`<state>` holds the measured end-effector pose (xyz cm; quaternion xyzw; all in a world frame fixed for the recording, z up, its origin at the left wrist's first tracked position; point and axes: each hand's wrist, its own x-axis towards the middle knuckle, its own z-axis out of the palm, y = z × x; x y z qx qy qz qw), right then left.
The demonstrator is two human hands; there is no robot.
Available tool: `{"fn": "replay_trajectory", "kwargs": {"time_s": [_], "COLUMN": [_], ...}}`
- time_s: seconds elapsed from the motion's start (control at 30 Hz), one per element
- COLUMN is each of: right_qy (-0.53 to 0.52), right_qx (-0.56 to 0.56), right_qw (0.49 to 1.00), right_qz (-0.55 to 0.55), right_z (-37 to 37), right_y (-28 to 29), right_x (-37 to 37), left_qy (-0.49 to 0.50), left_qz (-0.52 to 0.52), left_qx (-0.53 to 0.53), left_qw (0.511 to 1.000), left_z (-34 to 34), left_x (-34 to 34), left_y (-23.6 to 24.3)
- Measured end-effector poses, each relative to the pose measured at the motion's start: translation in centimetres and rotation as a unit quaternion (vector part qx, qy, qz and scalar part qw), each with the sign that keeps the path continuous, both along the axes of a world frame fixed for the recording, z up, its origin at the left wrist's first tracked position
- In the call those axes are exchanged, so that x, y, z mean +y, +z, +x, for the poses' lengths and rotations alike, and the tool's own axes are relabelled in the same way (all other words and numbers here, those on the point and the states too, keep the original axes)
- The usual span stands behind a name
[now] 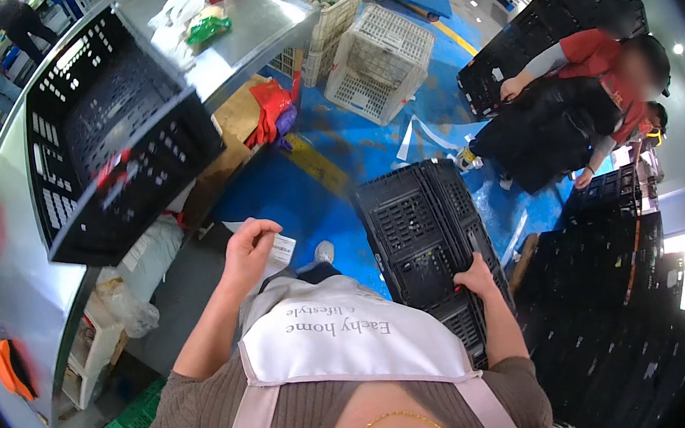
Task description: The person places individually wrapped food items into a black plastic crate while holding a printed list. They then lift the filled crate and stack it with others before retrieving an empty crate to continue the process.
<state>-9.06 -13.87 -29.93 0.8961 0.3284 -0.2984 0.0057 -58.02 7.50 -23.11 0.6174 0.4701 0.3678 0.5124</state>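
Observation:
My left hand (252, 250) is closed in a pinch on a small white printed paper label (282, 253), in front of my body. On the other side, my right hand (476, 276) grips the edge of a black plastic crate (407, 228), its thumb up and a bit of red showing by the fingers. The crate looks folded flat and stands tilted beside my apron; its lower end is partly hidden. An open black crate (125, 124) with slotted walls rests on the metal table to my left, apart from my left hand.
The metal table (267, 32) carries white bags and a green bundle (208, 29). Pale crates (380, 62) stand on the blue floor ahead. A co-worker in red (604, 66) bends by stacked black crates (553, 21) at right; more dark crates (612, 285) fill the near right.

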Motion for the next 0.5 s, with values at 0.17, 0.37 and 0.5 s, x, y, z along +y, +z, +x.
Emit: {"fn": "replay_trajectory", "kwargs": {"time_s": [0.17, 0.37, 0.5], "right_qy": [0.057, 0.11, 0.136], "right_qx": [0.003, -0.053, -0.072], "right_qw": [0.998, 0.991, 0.987], "right_qz": [0.025, 0.061, 0.035], "right_z": [5.7, 10.7, 13.3], "right_y": [2.2, 4.7, 5.6], "right_x": [16.7, 36.4, 46.9], "left_qy": [-0.019, 0.027, 0.068], "left_qz": [-0.001, -0.031, -0.069], "left_qx": [0.038, 0.038, -0.003], "left_qw": [0.999, 0.998, 0.995], "left_z": [6.4, 11.6, 15.6], "left_x": [7.1, 17.7, 27.0], "left_y": [3.2, 1.1, 0.7]}}
